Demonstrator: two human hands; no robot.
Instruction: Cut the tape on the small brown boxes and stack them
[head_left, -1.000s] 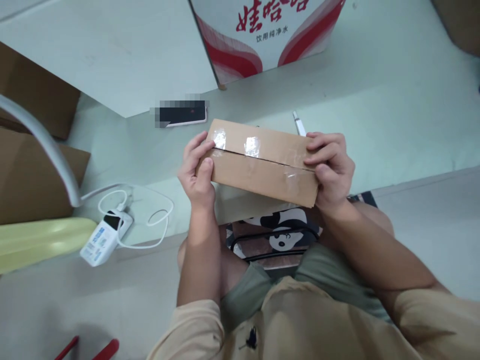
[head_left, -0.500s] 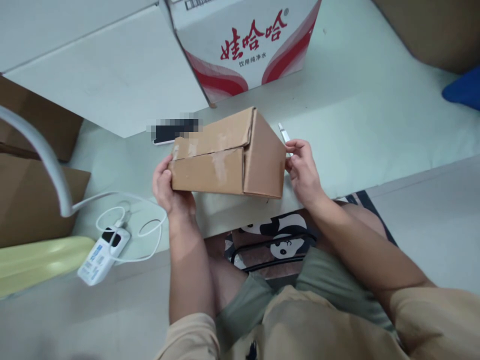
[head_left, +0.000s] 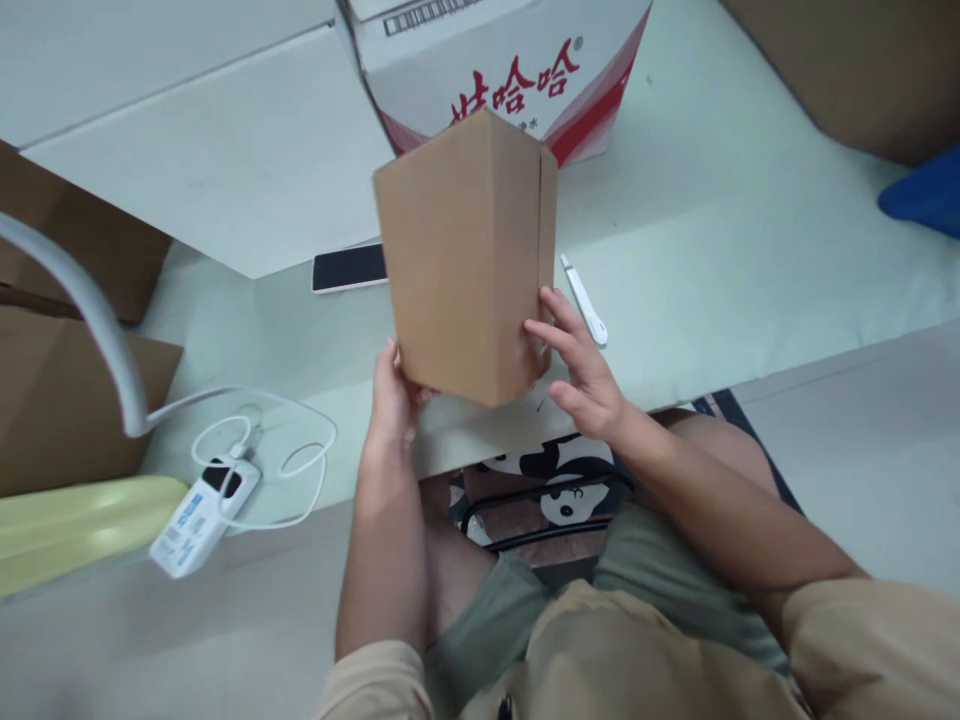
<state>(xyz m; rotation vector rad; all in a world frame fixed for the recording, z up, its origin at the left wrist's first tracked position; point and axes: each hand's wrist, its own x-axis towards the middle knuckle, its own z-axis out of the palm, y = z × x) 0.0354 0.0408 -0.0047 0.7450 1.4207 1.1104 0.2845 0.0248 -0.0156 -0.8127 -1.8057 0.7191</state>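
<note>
A brown cardboard box [head_left: 442, 270] is held tilted above the pale green tabletop, with two plain sides facing me. My left hand [head_left: 394, 400] grips its lower left corner from beneath, and some of those fingers are hidden behind the box. On the other side, my right hand [head_left: 581, 370] has its fingers spread, with the fingertips at the box's right face. A slim white utility knife [head_left: 583, 300] lies on the table just beyond my right hand. Partly covered by the box, a dark-screened phone [head_left: 349, 268] lies to the left.
A white and red carton [head_left: 600, 110] stands behind the box, beside a large white panel [head_left: 217, 170]. At left are a power bank [head_left: 202, 515] with a white cable, a grey curved tube [head_left: 101, 320], brown cartons [head_left: 75, 400] and a yellow object [head_left: 90, 510]. A blue object [head_left: 926, 195] sits far right.
The box has been turned and raised, so its taped flaps no longer face me. My right hand has opened against its side. The utility knife now shows in full.
</note>
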